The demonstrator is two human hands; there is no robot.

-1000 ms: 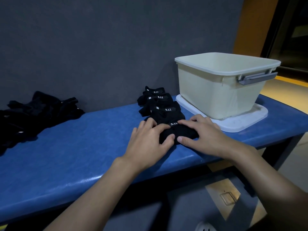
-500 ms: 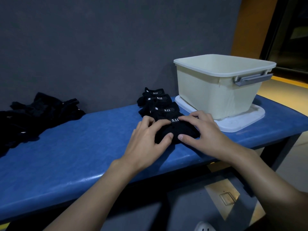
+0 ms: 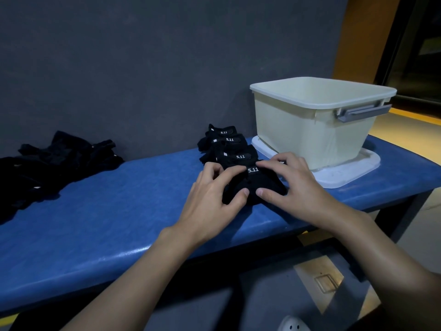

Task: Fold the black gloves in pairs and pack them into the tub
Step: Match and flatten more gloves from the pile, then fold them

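Observation:
A folded pair of black gloves [image 3: 259, 182] with a white "5.11" label lies on the blue bench, the nearest in a row. My left hand [image 3: 210, 199] grips its left side and my right hand [image 3: 291, 187] grips its right side, thumbs on the near edge. Behind it sit three more folded pairs [image 3: 232, 146] in a line toward the wall. A cream tub [image 3: 310, 125] with a grey handle stands just right of the row; I cannot see inside it. A heap of unfolded black gloves [image 3: 52, 163] lies at the far left.
The blue padded bench [image 3: 119, 211] runs along a dark grey wall. The tub stands on its white lid [image 3: 353, 170]. The bench's front edge is close to me, with floor and a white shoe [image 3: 293, 324] below.
Both hands have curled more tightly around the nearest folded pair and nudged it slightly toward the row; the fingers now lift off the cloth's top.

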